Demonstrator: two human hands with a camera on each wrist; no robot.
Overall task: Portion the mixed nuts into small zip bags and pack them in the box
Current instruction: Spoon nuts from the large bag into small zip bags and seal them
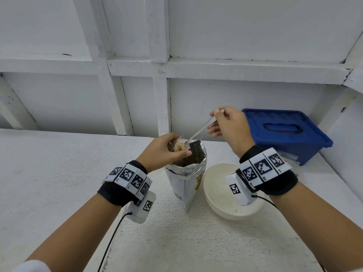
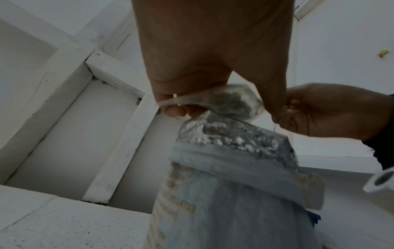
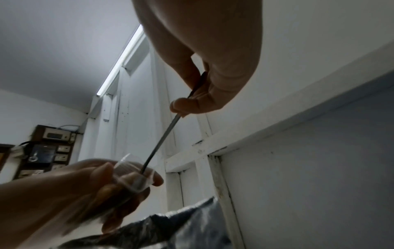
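Here's the filling step, right in the middle of it. The left hand (image 1: pixel 167 149) grips a small clear zip bag (image 1: pixel 177 147), fingers and thumb curled round it, holding it at the mouth of the big foil nut pouch (image 1: pixel 188 173), which stands upright on the worktop (image 1: pixel 59 173) just below that hand. The right hand (image 1: pixel 228 124), up and beyond the left, pinches the handle of a metal spoon (image 1: pixel 200 129) between thumb and fingertips, and the spoon slants down so that its bowl end goes into the bag's opening. Through the clear plastic you can see brownish nuts already inside; the right wrist view shows the bag roughly part full, though how full exactly is hard to say.

So where does that leave us? Early days, by my reading. This one bag is being loaded and isn't sealed yet. No finished bags show anywhere on the worktop. The blue box (image 1: pixel 284 132) sits beyond and to the right of the right hand, well apart from the action, with its lid on, so nothing looks packed so far. A white bowl (image 1: pixel 216 193) sits just beside the pouch, under the right wrist; whether anything lies in it I can't tell.

Left to do, I'd say: top up, zip shut, repeat, open the box, pack.
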